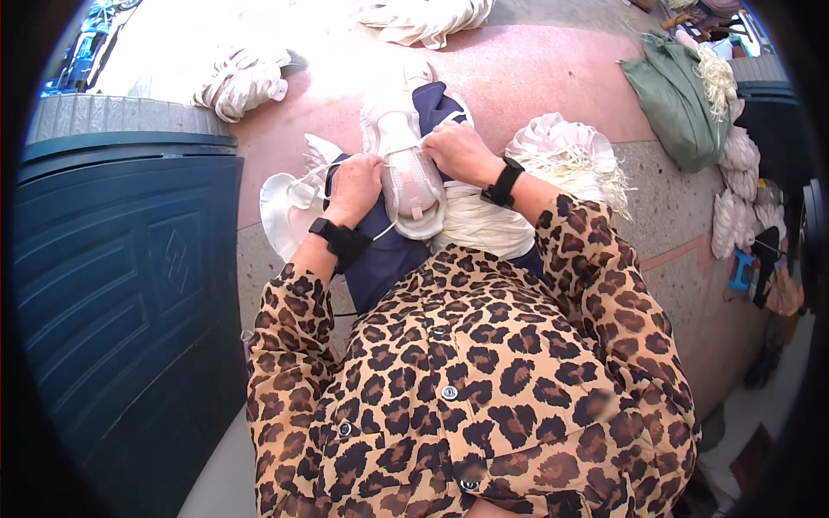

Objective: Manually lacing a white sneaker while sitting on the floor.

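Observation:
A pale pink and white shoe upper point(414, 183) lies across my lap, its toe pointing toward me. My left hand point(356, 186) is closed at the shoe's left edge, pinching a thin white lace. On the opposite side, my right hand point(462, 152) has its fingertips pinched together near the opening, apparently on the lace too. Another piece of lace hangs down beside the toe. A bundle of cream laces point(484, 220) rests on my lap to the right of the shoe. White shoe pieces point(283, 211) sit at the left, beside my left wrist.
More laces and uppers are heaped in a pile point(570, 155) to the right. Tied bundles of uppers point(242, 84) lie on the floor ahead. A green sack point(678, 104) stands at the far right. Close on the left is a blue door point(129, 259).

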Available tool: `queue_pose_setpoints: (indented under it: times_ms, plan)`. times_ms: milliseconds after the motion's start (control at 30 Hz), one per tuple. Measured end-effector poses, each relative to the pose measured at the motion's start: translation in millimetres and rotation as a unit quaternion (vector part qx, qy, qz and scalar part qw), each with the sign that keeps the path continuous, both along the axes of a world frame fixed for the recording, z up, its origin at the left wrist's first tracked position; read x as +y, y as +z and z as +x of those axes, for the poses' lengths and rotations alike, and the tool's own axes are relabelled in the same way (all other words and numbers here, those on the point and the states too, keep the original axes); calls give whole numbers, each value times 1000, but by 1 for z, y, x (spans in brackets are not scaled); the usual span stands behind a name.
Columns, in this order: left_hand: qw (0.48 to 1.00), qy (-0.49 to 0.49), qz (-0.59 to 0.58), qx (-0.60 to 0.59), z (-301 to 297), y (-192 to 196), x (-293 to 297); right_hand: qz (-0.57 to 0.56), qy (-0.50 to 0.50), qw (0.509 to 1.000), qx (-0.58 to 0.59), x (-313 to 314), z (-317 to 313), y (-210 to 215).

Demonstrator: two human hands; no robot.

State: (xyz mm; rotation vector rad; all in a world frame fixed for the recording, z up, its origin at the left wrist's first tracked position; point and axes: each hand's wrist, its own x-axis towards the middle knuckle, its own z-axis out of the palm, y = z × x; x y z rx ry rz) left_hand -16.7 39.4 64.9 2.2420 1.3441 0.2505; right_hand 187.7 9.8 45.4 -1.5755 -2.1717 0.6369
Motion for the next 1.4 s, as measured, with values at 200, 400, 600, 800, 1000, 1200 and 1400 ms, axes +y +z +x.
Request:
queue_pose_setpoints:
  times_ms: [200, 400, 600, 800, 1000, 1200, 1400]
  plan:
    - [1000, 15, 23, 2, -4, -6, 3, 4, -24, 995, -96, 12, -8, -5]
    - [997, 44, 55, 44, -1, -11, 5, 21, 36, 981, -188, 17, -18, 9]
    - [995, 67, 47, 52, 9, -11, 8, 67, 98, 968, -219, 19, -18, 12]
    - [992, 90, 56, 66, 14, -8, 10, 54, -26, 988, -140, 15, -14, 6]
    - [995, 86, -6, 54, 16, 0, 12, 17, -6, 980, -199, 16, -16, 7]
    - [990, 88, 74, 77, 14, -8, 6, 34, 37, 977, -206, 10, -18, 10]
    - [977, 3, 86, 196, 22, 22, -13, -37, 36, 988, -148, 12, -14, 7]
